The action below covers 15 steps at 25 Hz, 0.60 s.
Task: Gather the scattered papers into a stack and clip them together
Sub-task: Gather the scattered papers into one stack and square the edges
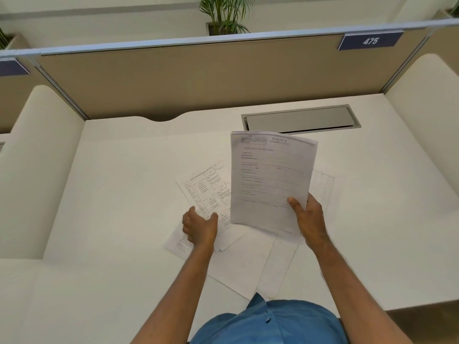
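My right hand [310, 217] grips the lower right corner of a sheaf of printed forms [270, 180], held up tilted above the white desk [119, 184]. My left hand [200, 225] hovers with its fingers apart over a table-printed sheet [208, 192] lying flat on the desk. More loose sheets lie spread under and around both hands: blank-looking ones [241, 264] near the front edge and a gridded one [323, 187] peeking out at the right behind the held sheaf. No clip shows anywhere.
A grey cable hatch [300, 119] is set into the desk behind the papers. A tan partition [198, 75] with a "475" sign [370, 40] closes the back. White curved side panels [32, 155] flank the desk on both sides.
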### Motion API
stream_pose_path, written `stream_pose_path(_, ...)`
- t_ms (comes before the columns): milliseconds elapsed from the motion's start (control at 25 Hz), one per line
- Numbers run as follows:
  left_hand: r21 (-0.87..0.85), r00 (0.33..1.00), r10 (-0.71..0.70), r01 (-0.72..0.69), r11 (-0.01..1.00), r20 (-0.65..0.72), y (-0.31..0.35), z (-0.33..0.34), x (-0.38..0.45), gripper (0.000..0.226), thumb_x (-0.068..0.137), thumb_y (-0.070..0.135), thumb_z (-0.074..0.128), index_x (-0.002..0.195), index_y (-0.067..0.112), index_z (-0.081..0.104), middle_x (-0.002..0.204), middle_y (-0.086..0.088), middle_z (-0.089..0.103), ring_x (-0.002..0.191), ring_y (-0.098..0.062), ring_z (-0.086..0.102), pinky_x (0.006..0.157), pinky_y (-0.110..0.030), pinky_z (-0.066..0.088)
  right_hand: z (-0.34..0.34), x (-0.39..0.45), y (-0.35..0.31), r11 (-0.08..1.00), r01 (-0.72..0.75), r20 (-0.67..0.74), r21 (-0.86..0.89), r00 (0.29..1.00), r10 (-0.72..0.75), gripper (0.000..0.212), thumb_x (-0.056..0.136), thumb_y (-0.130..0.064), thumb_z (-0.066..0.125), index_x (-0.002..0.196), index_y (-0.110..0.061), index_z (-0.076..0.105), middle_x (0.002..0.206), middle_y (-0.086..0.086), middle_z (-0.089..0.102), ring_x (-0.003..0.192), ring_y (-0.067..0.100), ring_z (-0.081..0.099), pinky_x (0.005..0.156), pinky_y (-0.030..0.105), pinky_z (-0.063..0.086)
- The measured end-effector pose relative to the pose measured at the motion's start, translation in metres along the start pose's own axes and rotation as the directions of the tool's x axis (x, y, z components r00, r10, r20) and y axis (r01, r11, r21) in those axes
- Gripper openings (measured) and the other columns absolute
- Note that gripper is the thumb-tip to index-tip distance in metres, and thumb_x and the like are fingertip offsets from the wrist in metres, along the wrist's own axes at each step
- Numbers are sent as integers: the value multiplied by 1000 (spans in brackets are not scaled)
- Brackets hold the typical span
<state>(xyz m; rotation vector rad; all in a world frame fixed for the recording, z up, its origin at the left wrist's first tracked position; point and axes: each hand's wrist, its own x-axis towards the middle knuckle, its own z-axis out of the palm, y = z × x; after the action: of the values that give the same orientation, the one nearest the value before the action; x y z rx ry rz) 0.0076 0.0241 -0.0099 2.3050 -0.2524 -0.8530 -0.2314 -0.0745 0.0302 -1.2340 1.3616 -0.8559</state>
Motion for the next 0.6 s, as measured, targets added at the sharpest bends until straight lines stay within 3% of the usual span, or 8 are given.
stream_pose_path(120,-77,997,-68,70,995,27,-2,-1,13,84,89,30,72,159,16,28,165,-9,31,151,-34,23,118,-58,31,1,7,11,996,-35,-5,-86,999,34,34,100,-16,62,134,-19,60,116,-9,70,106,11,68,83,15,52)
stream_pose_path(280,-158,992,-69,85,984,103,11,-2,25,81,91,28,68,160,16,28,161,-7,37,150,-32,26,115,-51,36,17,21,33,967,-96,11,-236,995,101,42,100,-14,61,142,-13,56,133,3,66,120,21,60,106,35,47)
stream_pose_path(360,-214,988,-70,98,972,137,16,-1,29,80,91,28,69,160,16,29,160,-7,40,149,-31,31,111,-45,38,27,27,39,943,-111,31,-313,991,127,42,99,-13,62,141,-12,56,134,5,65,122,22,59,106,34,46)
stream_pose_path(480,-354,960,-102,193,915,260,21,-1,36,89,85,28,73,160,14,28,158,-4,44,146,-29,40,116,-43,37,42,35,50,901,-126,58,-415,985,165,41,97,-21,65,137,-13,60,134,10,64,123,29,61,106,42,49)
stream_pose_path(600,-452,909,-69,269,851,410,18,5,45,67,86,19,74,147,6,50,147,-7,59,130,-28,60,113,-45,46,54,38,43,893,-110,102,-436,980,170,45,97,-21,67,139,-11,56,138,8,60,126,28,57,109,42,47)
